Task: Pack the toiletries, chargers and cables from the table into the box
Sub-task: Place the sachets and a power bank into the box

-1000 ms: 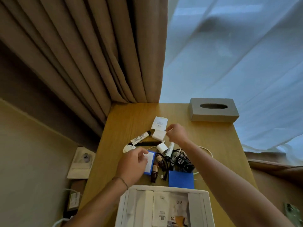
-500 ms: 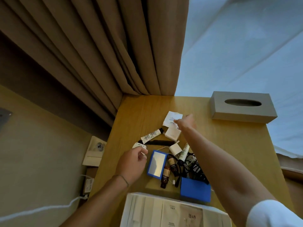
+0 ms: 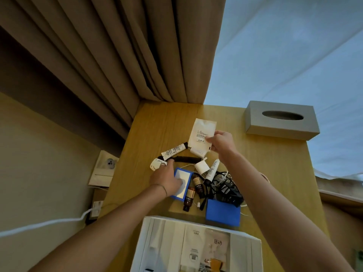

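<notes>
Most of the packing is still ahead: your box (image 3: 196, 246) at the near desk (image 3: 275, 163) edge holds only a few flat sachets, as far as I can see. Your right hand (image 3: 221, 142) has its fingers pinched on the white sachet (image 3: 202, 132), lifted at the far side. Your left hand (image 3: 167, 177) rests on the blue-framed mirror (image 3: 183, 176); its grip I cannot tell. Left on the desk: 2 tubes, 2 brown bottles (image 3: 193, 188), white charger (image 3: 202, 166), black cable tangle (image 3: 224, 186), blue case (image 3: 223, 214).

Beige curtains (image 3: 137, 55), sheer drape (image 3: 294, 55) (daylit), wooden table (image 3: 275, 173).
</notes>
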The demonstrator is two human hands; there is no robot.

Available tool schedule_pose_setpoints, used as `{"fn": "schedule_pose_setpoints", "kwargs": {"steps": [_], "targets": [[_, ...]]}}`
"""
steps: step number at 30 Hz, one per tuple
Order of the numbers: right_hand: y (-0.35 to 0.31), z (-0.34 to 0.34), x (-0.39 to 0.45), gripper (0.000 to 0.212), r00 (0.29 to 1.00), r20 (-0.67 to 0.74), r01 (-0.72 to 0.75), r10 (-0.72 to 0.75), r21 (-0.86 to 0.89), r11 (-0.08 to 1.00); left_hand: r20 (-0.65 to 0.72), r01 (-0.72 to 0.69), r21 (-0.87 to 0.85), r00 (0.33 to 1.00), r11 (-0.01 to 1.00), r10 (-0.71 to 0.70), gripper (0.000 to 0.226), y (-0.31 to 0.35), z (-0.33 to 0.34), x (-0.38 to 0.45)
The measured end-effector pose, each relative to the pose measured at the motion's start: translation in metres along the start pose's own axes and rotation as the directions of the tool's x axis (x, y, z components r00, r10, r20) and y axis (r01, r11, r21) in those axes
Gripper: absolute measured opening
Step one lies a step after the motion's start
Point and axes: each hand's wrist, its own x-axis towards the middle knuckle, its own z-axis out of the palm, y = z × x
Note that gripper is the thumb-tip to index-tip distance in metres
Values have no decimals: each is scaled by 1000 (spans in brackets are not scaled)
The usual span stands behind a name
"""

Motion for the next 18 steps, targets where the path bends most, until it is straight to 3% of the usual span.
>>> {"fn": "schedule_pose_setpoints", "kwargs": {"steps": [5, 8, 12, 18], "targets": [[3, -7, -51, 49, 999, 49, 13, -17, 73, 997, -1, -58, 244, 998, 968, 60, 91, 18, 18, 10], [4, -8, -79, 57, 995, 97, 32, -39, 80, 996, -13, -63, 287, 997, 956, 70, 86, 22, 24, 13], [12, -15, -112, 43, 990, 122, 62, -68, 56, 996, -26, -90, 240, 995, 967, 99, 62, 19, 28, 14], [37, -28, -158, 23, 997, 69, 34, -38, 53, 998, -47, -124, 198, 990, 972, 136, 55, 13, 24, 13]]}}
